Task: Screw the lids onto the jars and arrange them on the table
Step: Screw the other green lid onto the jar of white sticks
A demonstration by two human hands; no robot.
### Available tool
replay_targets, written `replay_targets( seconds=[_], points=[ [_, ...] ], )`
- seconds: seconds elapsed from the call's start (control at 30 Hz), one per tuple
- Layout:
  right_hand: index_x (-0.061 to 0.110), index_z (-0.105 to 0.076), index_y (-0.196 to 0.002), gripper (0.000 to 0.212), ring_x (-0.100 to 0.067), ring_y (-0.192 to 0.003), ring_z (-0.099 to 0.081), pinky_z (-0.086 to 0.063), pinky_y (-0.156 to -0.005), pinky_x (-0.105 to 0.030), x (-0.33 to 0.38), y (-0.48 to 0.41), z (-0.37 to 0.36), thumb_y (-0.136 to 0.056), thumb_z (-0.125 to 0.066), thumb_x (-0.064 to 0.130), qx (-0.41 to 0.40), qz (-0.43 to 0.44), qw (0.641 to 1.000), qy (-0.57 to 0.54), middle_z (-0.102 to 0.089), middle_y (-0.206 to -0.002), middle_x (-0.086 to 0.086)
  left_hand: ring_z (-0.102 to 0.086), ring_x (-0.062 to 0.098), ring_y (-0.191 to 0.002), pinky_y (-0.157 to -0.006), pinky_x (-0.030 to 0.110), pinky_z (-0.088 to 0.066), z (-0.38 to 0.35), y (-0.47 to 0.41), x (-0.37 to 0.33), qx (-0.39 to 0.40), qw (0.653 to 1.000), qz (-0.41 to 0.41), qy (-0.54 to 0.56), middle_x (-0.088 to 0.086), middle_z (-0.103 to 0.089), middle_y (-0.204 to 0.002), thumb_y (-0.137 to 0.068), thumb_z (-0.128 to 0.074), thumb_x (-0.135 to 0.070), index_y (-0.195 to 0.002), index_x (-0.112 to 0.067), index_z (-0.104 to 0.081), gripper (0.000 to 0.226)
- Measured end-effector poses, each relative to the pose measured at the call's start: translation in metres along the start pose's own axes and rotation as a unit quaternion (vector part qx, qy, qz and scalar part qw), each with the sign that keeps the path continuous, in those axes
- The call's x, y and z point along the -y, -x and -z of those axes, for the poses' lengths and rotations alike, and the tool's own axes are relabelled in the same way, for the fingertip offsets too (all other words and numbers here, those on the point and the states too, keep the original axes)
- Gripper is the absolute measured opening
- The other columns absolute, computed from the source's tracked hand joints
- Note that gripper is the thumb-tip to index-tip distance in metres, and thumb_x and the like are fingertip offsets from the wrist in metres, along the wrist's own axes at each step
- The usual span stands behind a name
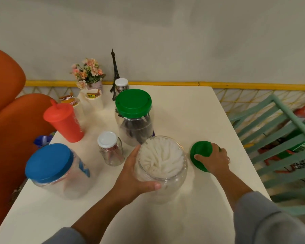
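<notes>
An open clear jar filled with white plastic pieces stands near the table's front middle. My left hand is wrapped around its left side, thumb across the front. Just right of it a green lid lies on the table, and my right hand rests on it with fingers gripping its edge. Behind stands a big jar with a green lid on it. A small jar with a white lid and a large jar with a blue lid stand to the left.
A red tumbler with a lid, paper cups, a flower pot, a small tower model and another white-lidded jar occupy the back of the white table. An orange seat is left, a teal chair right.
</notes>
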State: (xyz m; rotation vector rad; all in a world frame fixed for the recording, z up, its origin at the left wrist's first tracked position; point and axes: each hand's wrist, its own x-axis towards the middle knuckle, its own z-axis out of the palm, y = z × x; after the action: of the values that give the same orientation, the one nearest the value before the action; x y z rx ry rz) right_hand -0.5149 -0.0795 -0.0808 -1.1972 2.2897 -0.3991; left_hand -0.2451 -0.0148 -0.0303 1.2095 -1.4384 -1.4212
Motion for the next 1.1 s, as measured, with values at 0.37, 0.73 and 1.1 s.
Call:
replay_targets(
  seconds=[0.37,0.73,1.1],
  points=[
    [0.031,0.004,-0.146,0.127,-0.046,-0.136,-0.016,-0.028,-0.108,-0.058,-0.005,-0.027,-0.023,-0.053,-0.074,0.067,0.029,-0.045,0.996,0.074,-0.005,-0.149,-0.021,-0.044,-0.001,-0.128,-0.103,0.023,-0.042,0.004,-0.001,0.011,-0.005,0.999,0.026,-0.025,-0.016,-0.042,-0.141,-0.030,-0.087,-0.059,-0.139,-0.040,-0.023,0.128],
    [0.033,-0.011,-0.147,0.094,-0.035,-0.130,-0.038,-0.037,-0.106,-0.049,0.017,0.000,0.028,-0.076,-0.071,0.033,0.110,0.024,0.953,-0.281,-0.031,-0.149,-0.011,-0.047,-0.024,-0.108,-0.075,-0.002,-0.042,0.000,0.000,0.004,0.003,1.000,0.019,0.014,-0.022,-0.043,-0.132,-0.021,-0.086,-0.060,-0.126,-0.044,-0.030,0.120],
    [0.049,-0.002,-0.142,0.117,-0.021,-0.132,-0.023,-0.031,-0.107,-0.034,0.102,0.112,0.074,-0.049,-0.072,0.054,0.201,0.391,0.895,0.072,-0.019,-0.145,0.007,-0.056,-0.007,-0.111,-0.080,0.007,-0.048,0.002,0.001,-0.006,0.044,0.998,-0.052,0.007,-0.029,-0.060,-0.117,-0.034,-0.091,-0.037,-0.122,-0.034,-0.042,0.101]
  ],
)
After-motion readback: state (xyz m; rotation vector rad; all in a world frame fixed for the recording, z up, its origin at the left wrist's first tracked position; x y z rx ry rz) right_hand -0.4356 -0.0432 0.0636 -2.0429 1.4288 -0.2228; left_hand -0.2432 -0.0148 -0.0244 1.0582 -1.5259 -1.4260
